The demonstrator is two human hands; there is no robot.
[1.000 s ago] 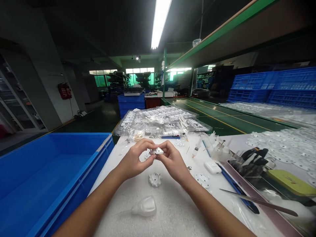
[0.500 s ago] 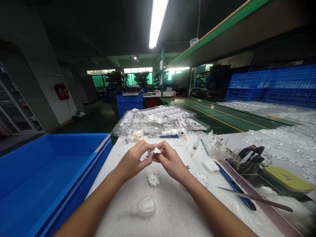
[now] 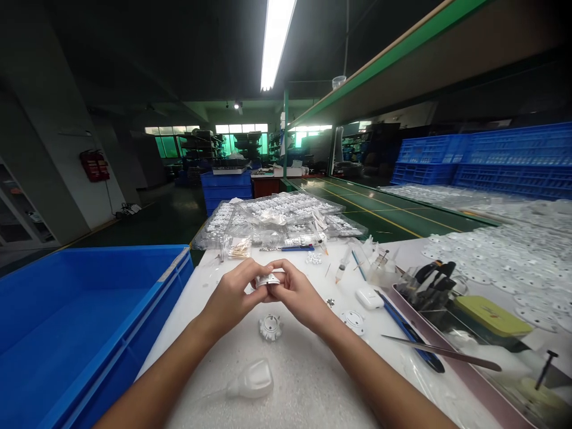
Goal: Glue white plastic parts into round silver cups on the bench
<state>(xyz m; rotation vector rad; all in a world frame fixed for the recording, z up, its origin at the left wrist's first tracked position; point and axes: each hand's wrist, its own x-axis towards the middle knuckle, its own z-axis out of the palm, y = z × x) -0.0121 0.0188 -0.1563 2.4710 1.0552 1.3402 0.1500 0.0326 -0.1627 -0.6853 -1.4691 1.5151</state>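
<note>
Both of my hands meet above the white foam sheet (image 3: 313,381). My left hand (image 3: 232,295) and my right hand (image 3: 298,295) pinch a small white plastic part (image 3: 270,279) between their fingertips, fingers curled round it. Just below them on the foam lies a white toothed round part (image 3: 270,327). A white disc part (image 3: 353,320) rests right of my right wrist. A translucent squeeze bottle (image 3: 251,379) lies beside my left forearm.
A big blue crate (image 3: 84,322) stands at the left. Clear bags of white parts (image 3: 277,220) lie at the back. A white earbud case (image 3: 369,298), a blue-handled tool (image 3: 411,336), a tray with pliers (image 3: 435,280) and many white discs (image 3: 500,262) fill the right.
My hands have closed tighter round the small part and dropped slightly. The camera has turned a little to the right.
</note>
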